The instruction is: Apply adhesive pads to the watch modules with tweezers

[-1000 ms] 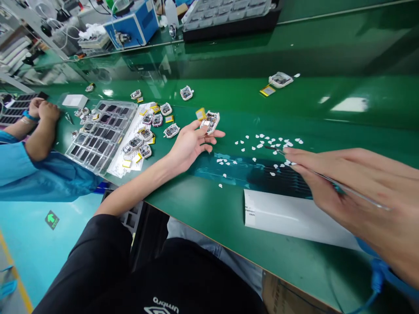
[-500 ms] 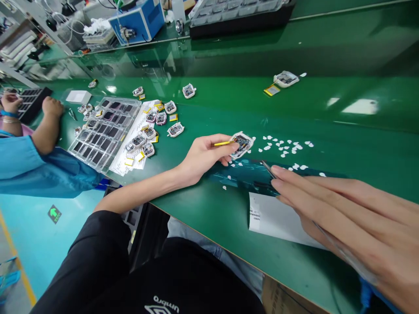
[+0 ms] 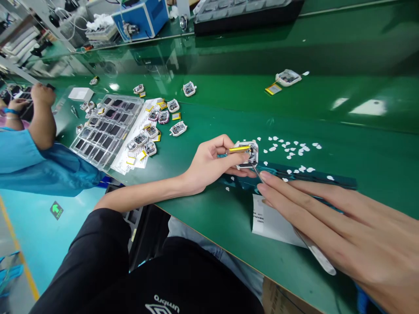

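Surface: a long green bench [image 3: 327, 109], shiny, with a second green shelf behind it.
Back shelf: one blue box machine [image 3: 140, 17] and one long dark tray [image 3: 245, 11] with clear pockets.
Co-worker: one person in a blue sleeve [image 3: 36, 161] at the far left, two hands raised over a dark tray there.
Clear tray: one plastic tray [image 3: 104, 131] with many dark square pockets, left of the middle.
White sheet: one paper [image 3: 275, 220] lying flat, partly under the right hand.
Dark strip: one long dark film strip [image 3: 314, 176] beside the paper, with white dots on it.
Right hand: the right hand [image 3: 343, 235] is closed around thin metal tweezers [image 3: 314, 253]; the tip reaches to the small case.
Left hand: the left hand [image 3: 212, 159] pinches one small white case [image 3: 247, 153] with a yellow flat part [image 3: 238, 149] on it, holding it just over the bench near the middle.
Loose cases: about ten similar small cases [image 3: 178, 127] lie in a group beside the clear tray, some with yellow pieces; one more case [image 3: 288, 77] lies well apart at the far right with one yellow piece [image 3: 273, 89].
White bits: more than twenty small white paper bits [image 3: 291, 148] are scattered right of the held case.
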Action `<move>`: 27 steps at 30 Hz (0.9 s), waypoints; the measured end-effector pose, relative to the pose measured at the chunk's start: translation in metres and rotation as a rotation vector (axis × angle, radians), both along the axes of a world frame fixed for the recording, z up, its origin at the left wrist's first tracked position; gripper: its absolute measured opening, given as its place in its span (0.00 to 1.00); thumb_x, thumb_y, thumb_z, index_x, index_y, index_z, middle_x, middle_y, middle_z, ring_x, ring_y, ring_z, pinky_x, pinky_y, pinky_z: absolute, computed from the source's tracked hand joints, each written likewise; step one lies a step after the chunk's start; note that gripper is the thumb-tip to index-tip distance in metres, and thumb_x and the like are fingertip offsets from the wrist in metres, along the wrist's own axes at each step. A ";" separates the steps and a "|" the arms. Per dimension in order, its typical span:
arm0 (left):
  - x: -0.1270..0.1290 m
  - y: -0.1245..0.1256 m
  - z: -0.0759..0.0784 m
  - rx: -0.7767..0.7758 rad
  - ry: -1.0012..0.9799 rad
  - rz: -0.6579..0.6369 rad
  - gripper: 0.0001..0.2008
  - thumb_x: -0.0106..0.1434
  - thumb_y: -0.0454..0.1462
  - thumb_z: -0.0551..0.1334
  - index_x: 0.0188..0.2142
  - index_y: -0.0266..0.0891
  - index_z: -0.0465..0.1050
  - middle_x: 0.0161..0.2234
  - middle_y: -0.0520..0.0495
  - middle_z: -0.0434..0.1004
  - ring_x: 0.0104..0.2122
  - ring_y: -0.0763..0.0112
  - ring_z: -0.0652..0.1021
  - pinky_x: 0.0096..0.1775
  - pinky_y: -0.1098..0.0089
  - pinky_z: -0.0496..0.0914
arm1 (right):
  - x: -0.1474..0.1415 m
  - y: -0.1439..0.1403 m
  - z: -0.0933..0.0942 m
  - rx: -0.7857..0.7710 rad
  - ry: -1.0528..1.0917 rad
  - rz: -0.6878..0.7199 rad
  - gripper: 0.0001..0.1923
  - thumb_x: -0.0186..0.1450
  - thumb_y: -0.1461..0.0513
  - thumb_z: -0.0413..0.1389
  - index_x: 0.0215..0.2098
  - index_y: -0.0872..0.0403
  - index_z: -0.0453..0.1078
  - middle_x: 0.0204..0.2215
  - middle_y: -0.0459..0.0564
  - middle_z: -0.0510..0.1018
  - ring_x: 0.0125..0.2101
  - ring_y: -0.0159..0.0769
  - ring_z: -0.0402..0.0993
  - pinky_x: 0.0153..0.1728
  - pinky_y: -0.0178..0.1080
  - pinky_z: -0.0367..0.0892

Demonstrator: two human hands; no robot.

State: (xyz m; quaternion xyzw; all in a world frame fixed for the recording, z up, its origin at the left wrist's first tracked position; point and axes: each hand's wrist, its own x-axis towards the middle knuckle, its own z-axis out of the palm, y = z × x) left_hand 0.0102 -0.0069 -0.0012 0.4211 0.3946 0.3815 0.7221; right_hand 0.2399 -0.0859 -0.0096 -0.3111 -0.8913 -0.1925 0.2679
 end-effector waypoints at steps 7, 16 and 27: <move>0.000 -0.002 -0.002 0.028 0.007 0.002 0.25 0.52 0.44 0.79 0.30 0.39 0.62 0.29 0.56 0.78 0.25 0.76 0.82 0.31 0.74 0.80 | -0.003 0.001 0.004 0.004 0.017 0.059 0.29 0.74 0.67 0.44 0.73 0.59 0.59 0.60 0.49 0.78 0.50 0.44 0.80 0.45 0.48 0.78; 0.003 -0.008 -0.007 0.150 0.075 0.052 0.15 0.63 0.34 0.69 0.48 0.40 0.71 0.23 0.61 0.71 0.27 0.72 0.84 0.33 0.73 0.81 | -0.009 -0.006 0.012 -0.212 0.098 -0.023 0.38 0.70 0.71 0.58 0.75 0.51 0.53 0.54 0.44 0.82 0.47 0.40 0.82 0.52 0.44 0.78; 0.002 -0.002 -0.010 0.117 -0.053 0.032 0.24 0.52 0.39 0.79 0.45 0.37 0.74 0.28 0.56 0.79 0.29 0.66 0.86 0.36 0.68 0.83 | -0.015 0.006 0.011 -0.095 0.192 0.018 0.39 0.65 0.73 0.63 0.72 0.56 0.60 0.48 0.47 0.85 0.42 0.40 0.84 0.45 0.42 0.80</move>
